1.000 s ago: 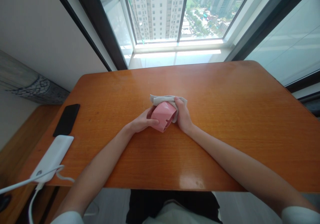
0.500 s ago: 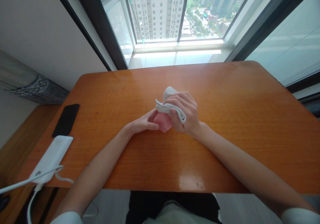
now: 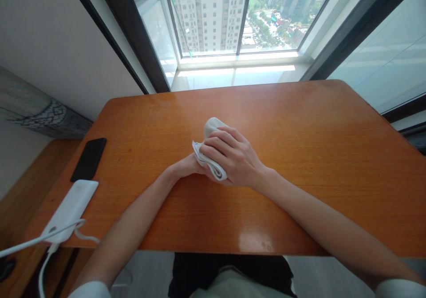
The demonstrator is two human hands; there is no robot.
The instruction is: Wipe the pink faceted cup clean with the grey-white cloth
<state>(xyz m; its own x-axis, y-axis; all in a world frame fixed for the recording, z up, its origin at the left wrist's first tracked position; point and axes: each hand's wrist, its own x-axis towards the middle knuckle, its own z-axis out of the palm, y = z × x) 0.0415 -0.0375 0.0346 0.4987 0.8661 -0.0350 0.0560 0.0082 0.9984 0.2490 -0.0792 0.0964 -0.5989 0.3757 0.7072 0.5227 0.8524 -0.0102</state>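
Observation:
My right hand [image 3: 233, 155] is closed on a folded white cloth [image 3: 212, 125] and presses it down over my left hand [image 3: 191, 164] near the middle of the wooden table. The cloth's rolled, layered edge faces me. Only the wrist and the back part of my left hand show; cloth and right hand cover its fingers. The small pink object seen between its thumb and fingers in the earlier frame is now hidden under the cloth, its kind not clear.
On the table's [image 3: 299, 156] left side lie a black phone [image 3: 88, 159] and a white power bank [image 3: 71, 209] with white cables [image 3: 43, 240] attached. Beyond the far edge is a window [image 3: 233, 22]. A patterned curtain [image 3: 43, 107] hangs at the left.
My right hand has brought the white cloth left and down onto my left hand, covering its fingers and the pink object. The left arm has hardly moved.

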